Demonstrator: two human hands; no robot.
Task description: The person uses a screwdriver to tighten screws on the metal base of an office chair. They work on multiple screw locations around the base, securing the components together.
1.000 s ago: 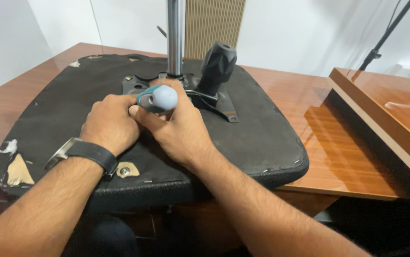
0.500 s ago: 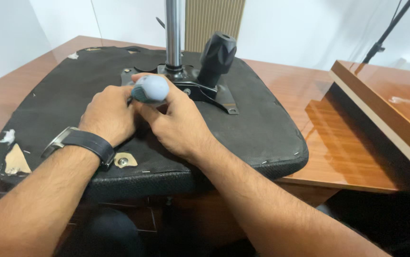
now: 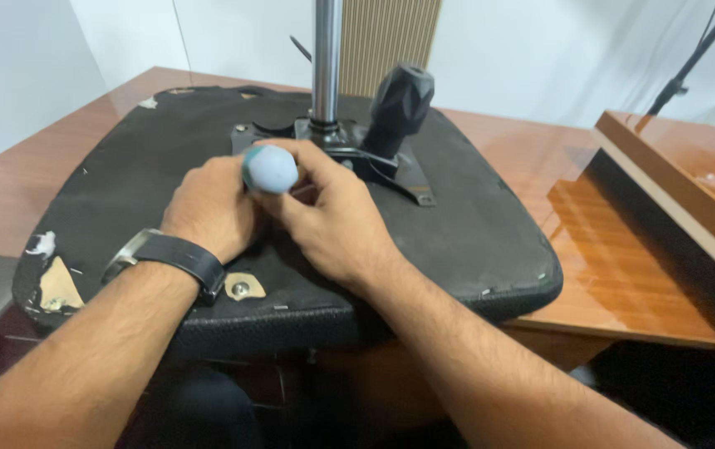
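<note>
At frame centre, both hands, right hand [image 3: 336, 220] and left hand [image 3: 208, 208], stay clamped around the blue-grey round-handled tool [image 3: 270, 169], now raised slightly above the black upturned chair seat [image 3: 474, 224].

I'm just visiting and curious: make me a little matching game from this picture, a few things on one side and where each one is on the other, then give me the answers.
Things:
1. Blue-grey round handle
2. Black wristwatch
3. Shiny metal post
4. Black knob

Places:
A. Standing upright from the metal plate on the upturned seat
B. On the left arm, just behind the left hand
C. Gripped between the two hands
D. Right of the post, tilted over the plate

Pairs: 1-C, 2-B, 3-A, 4-D. The left hand and right hand close together around the handle over the black seat bottom.
</note>
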